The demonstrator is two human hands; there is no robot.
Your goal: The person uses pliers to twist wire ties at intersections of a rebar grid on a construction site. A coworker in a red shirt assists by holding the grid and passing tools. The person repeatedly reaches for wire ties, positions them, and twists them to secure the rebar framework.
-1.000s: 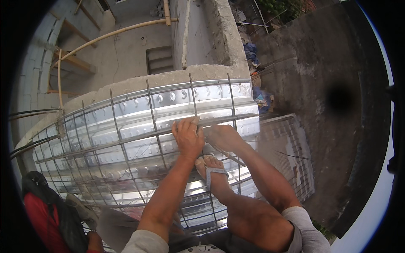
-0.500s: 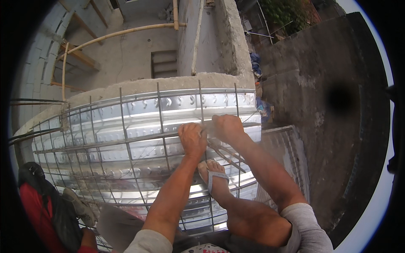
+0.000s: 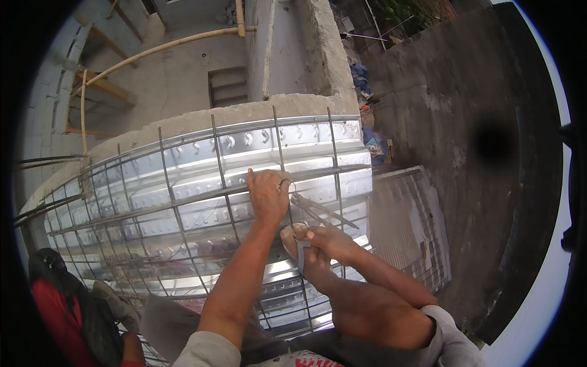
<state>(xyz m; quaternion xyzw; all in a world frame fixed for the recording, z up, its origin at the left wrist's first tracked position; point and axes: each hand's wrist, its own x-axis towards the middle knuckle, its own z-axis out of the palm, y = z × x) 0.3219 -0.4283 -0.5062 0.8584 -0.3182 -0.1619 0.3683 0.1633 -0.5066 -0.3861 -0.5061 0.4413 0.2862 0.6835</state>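
On the ribbed metal deck (image 3: 202, 214), under a rebar grid (image 3: 220, 160), the left hand (image 3: 268, 196) is closed over a bar crossing with thin wire (image 3: 287, 183) at its fingers. Pliers (image 3: 321, 211) lie on the grid just right of it; the right hand is hidden behind a sandalled foot (image 3: 306, 248) and knee, so its grip cannot be told. At lower left a person in red (image 3: 58, 306) is cut off by the rim.
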